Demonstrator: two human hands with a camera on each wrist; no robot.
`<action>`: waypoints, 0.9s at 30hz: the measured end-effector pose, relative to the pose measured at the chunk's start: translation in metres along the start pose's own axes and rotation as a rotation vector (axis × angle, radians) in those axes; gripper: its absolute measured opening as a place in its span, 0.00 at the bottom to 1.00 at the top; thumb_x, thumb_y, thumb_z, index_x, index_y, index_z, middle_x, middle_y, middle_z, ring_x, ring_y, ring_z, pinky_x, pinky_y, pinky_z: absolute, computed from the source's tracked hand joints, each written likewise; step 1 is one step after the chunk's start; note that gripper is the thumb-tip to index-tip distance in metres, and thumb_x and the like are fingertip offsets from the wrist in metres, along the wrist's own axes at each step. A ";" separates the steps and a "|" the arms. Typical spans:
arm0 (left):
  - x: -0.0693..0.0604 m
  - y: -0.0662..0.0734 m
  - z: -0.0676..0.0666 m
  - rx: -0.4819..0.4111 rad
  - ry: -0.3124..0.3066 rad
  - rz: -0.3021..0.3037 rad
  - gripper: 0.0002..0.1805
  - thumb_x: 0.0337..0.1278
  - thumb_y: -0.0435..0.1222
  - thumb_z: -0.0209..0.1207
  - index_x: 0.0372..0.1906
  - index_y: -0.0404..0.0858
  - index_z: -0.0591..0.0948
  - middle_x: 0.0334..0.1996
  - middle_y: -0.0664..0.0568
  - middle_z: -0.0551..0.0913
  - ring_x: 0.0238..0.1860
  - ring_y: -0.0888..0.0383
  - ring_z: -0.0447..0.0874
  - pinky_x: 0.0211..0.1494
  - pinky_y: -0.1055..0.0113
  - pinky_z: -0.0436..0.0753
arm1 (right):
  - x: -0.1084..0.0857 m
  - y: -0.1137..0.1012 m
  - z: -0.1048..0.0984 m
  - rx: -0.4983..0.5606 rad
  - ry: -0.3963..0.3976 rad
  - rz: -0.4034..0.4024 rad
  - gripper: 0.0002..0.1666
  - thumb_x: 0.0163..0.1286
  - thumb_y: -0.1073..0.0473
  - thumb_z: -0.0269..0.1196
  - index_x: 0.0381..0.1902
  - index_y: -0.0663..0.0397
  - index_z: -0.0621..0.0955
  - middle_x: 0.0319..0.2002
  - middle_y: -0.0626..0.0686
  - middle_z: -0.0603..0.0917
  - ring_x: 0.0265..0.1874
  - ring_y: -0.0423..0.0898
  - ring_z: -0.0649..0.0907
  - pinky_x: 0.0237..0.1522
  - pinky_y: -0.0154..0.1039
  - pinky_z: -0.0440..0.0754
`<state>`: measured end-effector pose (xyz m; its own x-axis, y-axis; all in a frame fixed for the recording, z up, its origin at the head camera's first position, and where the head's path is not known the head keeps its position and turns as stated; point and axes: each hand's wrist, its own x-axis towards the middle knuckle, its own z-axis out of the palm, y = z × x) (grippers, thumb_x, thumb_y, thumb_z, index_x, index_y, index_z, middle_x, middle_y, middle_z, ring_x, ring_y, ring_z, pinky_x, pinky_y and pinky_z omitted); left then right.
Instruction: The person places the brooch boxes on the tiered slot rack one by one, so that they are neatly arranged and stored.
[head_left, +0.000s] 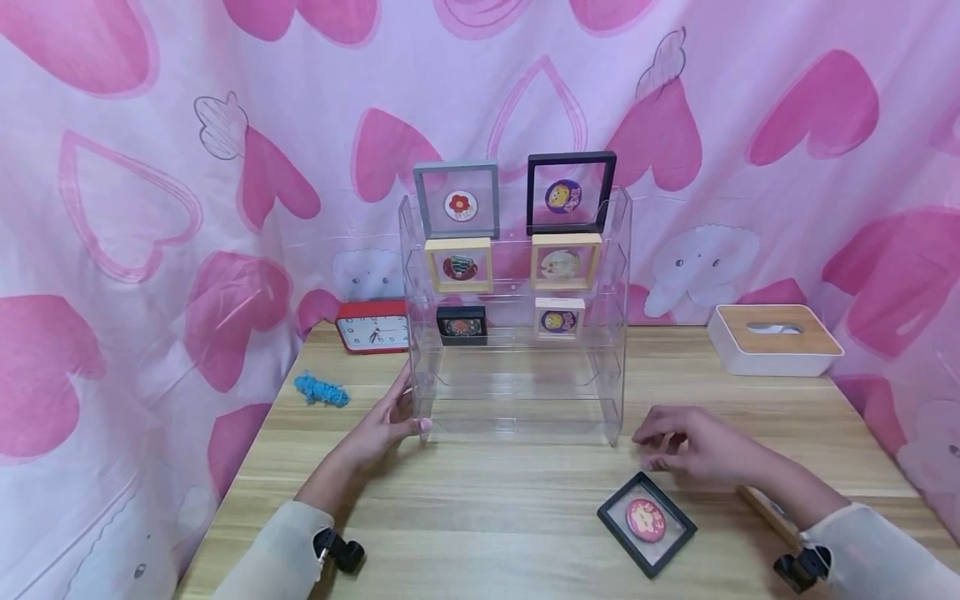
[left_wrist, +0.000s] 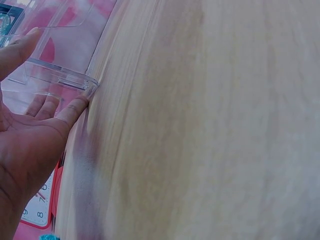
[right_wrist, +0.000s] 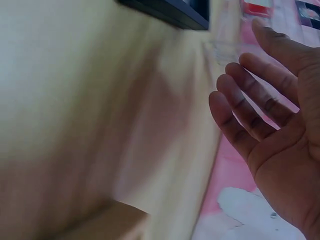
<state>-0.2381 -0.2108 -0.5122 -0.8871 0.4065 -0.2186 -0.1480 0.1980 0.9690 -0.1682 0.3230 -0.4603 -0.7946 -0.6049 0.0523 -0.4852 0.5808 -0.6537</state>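
Note:
A clear stepped acrylic display stand (head_left: 517, 383) stands upright mid-table. My left hand (head_left: 380, 429) touches its lower left side, fingers extended along the panel and thumb at the front edge. In the left wrist view, the left hand (left_wrist: 35, 135) lies against the stand's clear corner (left_wrist: 82, 82). To the right of the stand, my right hand (head_left: 693, 442) hovers with loosely bent fingers and nothing in them. Just below it, a black-framed clear case with a round pink badge (head_left: 647, 521) lies flat. In the right wrist view, the palm of the right hand (right_wrist: 280, 150) is bare.
Several framed badges fill the stand's upper tiers, including a grey frame (head_left: 457, 200) and a black frame (head_left: 570, 193) on top. A red clock (head_left: 372, 327) and blue cord bundle (head_left: 322, 390) are left; a tissue box (head_left: 775, 340) is right. A light wooden frame (head_left: 772, 515) lies under my right forearm.

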 end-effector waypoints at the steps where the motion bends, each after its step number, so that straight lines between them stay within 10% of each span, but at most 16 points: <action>1: 0.000 0.000 0.000 -0.001 -0.001 0.001 0.59 0.76 0.35 0.68 0.84 0.89 0.43 0.94 0.56 0.40 0.94 0.42 0.35 0.91 0.32 0.43 | -0.001 0.001 0.004 0.010 -0.006 0.000 0.17 0.72 0.48 0.77 0.54 0.48 0.92 0.46 0.47 0.91 0.39 0.36 0.87 0.40 0.35 0.92; 27: -0.001 0.002 0.001 -0.012 0.005 -0.017 0.59 0.77 0.34 0.66 0.83 0.90 0.44 0.94 0.57 0.40 0.94 0.42 0.35 0.91 0.30 0.43 | -0.003 0.010 0.042 0.103 -0.051 -0.125 0.09 0.75 0.61 0.73 0.45 0.38 0.92 0.44 0.43 0.86 0.43 0.38 0.85 0.45 0.32 0.88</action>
<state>-0.2370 -0.2098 -0.5100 -0.8865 0.3990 -0.2344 -0.1683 0.1940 0.9665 -0.1555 0.3079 -0.4983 -0.7096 -0.6972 0.1017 -0.5373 0.4421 -0.7182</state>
